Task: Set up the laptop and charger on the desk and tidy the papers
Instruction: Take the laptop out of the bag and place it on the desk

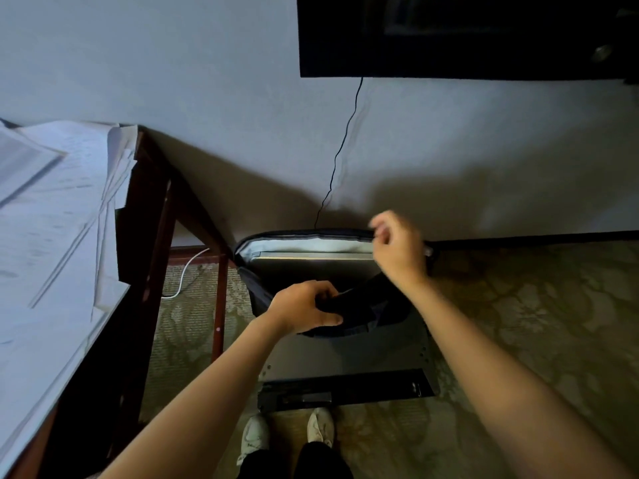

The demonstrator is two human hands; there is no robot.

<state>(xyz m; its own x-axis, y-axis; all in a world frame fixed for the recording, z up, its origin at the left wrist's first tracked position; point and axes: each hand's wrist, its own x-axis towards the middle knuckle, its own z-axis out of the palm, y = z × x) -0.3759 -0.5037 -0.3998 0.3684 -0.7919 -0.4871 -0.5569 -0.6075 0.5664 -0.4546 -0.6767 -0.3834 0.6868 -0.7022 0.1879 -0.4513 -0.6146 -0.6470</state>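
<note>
One dark wooden desk (145, 209) fills the left side, its top covered by a loose spread of white papers (52, 219), overlapping and too many to count. One black panel (449, 36) hangs on the wall at upper right. Below it, one dark bag (249, 288) stands on a grey platform (345, 354) on the carpet, leaning against the wall with its mouth open and pale lining showing. One grey laptop (311, 267) sits inside the bag.

Two bare hands reach in. The left hand (304, 309) is clenched round the bag's dark front flap, thumb underneath and fingers curled over the fold. The right hand (397, 250) is at the bag's upper right corner with bent fingers, but it is blurred — whether it pinches the rim cannot be told.

There are two cables: a black one (340, 146) runs down the wall to the bag, and a white one (183, 274) lies under the desk. Two white shoes (321, 426) stand at the bottom edge.
</note>
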